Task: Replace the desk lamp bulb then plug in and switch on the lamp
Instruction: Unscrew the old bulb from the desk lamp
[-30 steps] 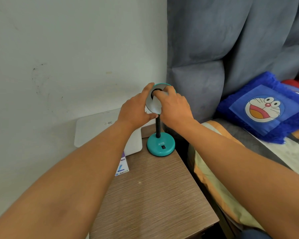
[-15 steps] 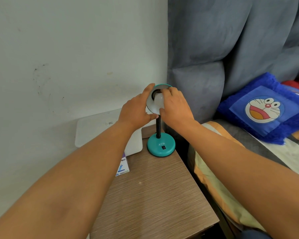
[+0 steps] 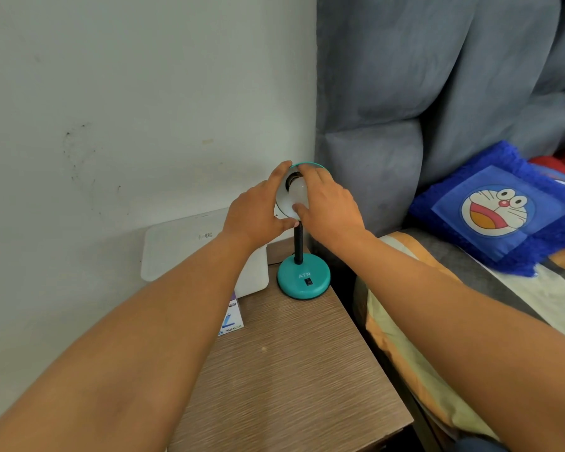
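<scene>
A small teal desk lamp stands at the back of a wooden bedside table [image 3: 294, 380], with a round base [image 3: 302, 280] carrying a black switch and a black flexible neck [image 3: 298, 243]. Its shade [image 3: 282, 199] faces me, white inside with a teal rim. My left hand [image 3: 255, 216] grips the shade's left edge. A white bulb [image 3: 297, 194] sits in the shade's dark socket, and my right hand [image 3: 328, 207] has its fingers and thumb closed around it. No cord or plug shows.
A white flat box [image 3: 190, 252] leans on the wall behind the table's left side, with a small printed carton [image 3: 230, 321] in front of it. A bed with a blue cartoon cushion [image 3: 499, 210] and grey padded headboard [image 3: 388, 125] borders the table's right edge.
The white bulb now shows more clearly in the shade. My right hand has shifted its grip around the bulb; the left hand keeps holding the shade.
</scene>
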